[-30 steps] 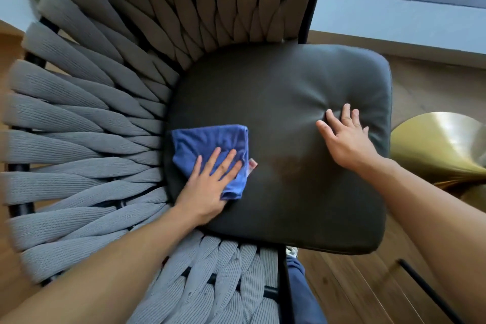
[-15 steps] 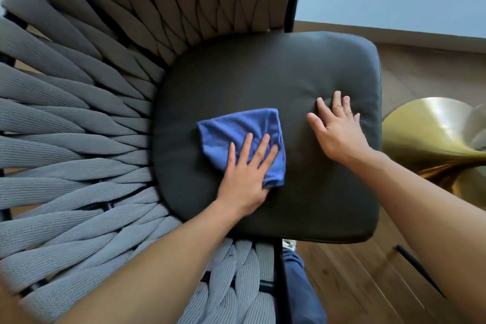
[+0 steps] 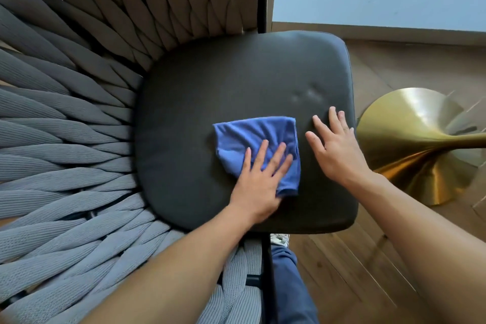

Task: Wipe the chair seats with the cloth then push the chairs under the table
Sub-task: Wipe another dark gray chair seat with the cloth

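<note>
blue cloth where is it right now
In the head view the blue cloth lies on the dark seat cushion, right of its centre, pressed flat under the left hand, with the right hand just beside it.

One chair (image 3: 79, 139) with one dark seat cushion (image 3: 236, 81), one blue cloth (image 3: 252, 137), two bare hands, left (image 3: 259, 187) and right (image 3: 336, 147), one brass pedestal base (image 3: 410, 150), one shoe (image 3: 280, 239).

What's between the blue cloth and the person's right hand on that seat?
Only bare dark grey seat cushion, seen in the head view, separates the blue cloth from the right hand.
</note>
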